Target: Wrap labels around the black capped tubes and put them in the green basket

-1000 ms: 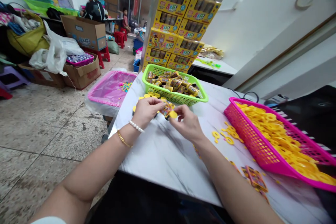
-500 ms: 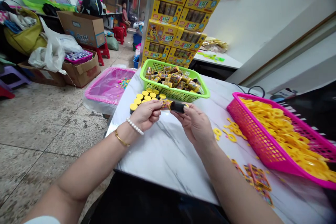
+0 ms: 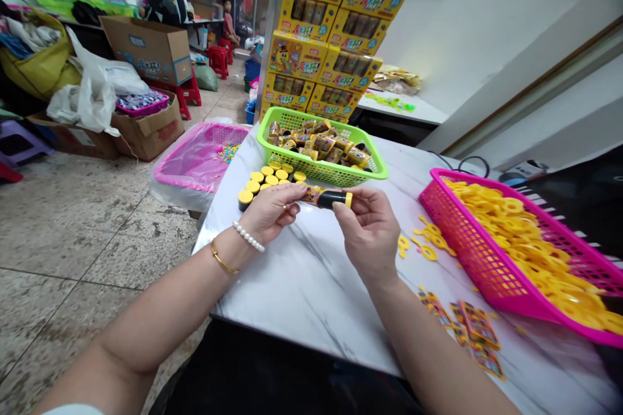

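Observation:
Above the marble-patterned table (image 3: 292, 292), a small tube (image 3: 331, 198) lies sideways between my hands. It has a printed yellow-brown part, a black part and a yellow cap. My left hand (image 3: 272, 213) pinches its printed end, hiding that tip. At the capped end, the thumb and fingers of my right hand (image 3: 372, 230) close around the yellow cap. Just behind my left hand stand several upright black containers with yellow lids (image 3: 267, 175). Beyond them, a green basket (image 3: 331, 174) holds several printed tubes (image 3: 324, 144).
To the right, a pink basket (image 3: 479, 272) is full of yellow plastic ring pieces (image 3: 525, 233). Loose ring pieces (image 3: 428, 251) and printed packets (image 3: 477, 324) lie beside it. A lined pink tub (image 3: 195, 168) stands left. Yellow boxes (image 3: 316, 45) are stacked behind; a person (image 3: 165, 0) sits far off.
My right hand has shifted slightly right along the tube to its end, uncovering the black part and the yellow cap. My left hand keeps its pinch.

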{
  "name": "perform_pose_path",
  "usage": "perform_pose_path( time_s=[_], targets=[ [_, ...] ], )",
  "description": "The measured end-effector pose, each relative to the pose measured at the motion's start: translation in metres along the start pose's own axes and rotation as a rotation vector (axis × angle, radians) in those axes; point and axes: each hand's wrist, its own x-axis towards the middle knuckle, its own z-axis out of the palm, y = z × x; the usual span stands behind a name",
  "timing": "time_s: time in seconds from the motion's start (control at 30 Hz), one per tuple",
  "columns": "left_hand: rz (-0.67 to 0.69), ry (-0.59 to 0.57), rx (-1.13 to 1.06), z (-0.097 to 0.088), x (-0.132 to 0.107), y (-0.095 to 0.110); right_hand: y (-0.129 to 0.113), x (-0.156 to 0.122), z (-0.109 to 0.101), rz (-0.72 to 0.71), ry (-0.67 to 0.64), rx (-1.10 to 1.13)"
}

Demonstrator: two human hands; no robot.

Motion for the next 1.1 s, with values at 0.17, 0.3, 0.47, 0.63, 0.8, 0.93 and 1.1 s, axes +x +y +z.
perform_pose_path(
  time_s=[0.17,0.3,0.47,0.63,0.8,0.93,1.1],
  targets=[
    [-0.070,-0.071,-0.028,-0.003,0.001,0.005,0.001,0.000,-0.005,-0.088,-0.140,-0.002],
    [-0.042,-0.086,0.010,-0.002,0.001,0.004,0.005,-0.002,-0.004,-0.114,-0.106,-0.006],
    [0.012,-0.050,0.048,-0.002,0.001,0.001,0.012,-0.003,-0.005,-0.145,-0.086,-0.041],
    [0.017,-0.051,0.081,-0.004,0.002,0.001,0.012,-0.001,-0.010,-0.187,-0.105,-0.101],
    [-0.006,-0.055,0.103,-0.004,0.003,0.001,0.008,-0.003,-0.007,-0.079,-0.191,0.009],
    [0.067,-0.009,0.161,-0.002,0.002,-0.002,0.010,-0.002,-0.009,-0.094,-0.107,-0.048],
    [0.126,0.074,0.195,-0.002,0.002,-0.002,0.011,0.004,-0.015,-0.146,-0.056,-0.059]
  ],
)
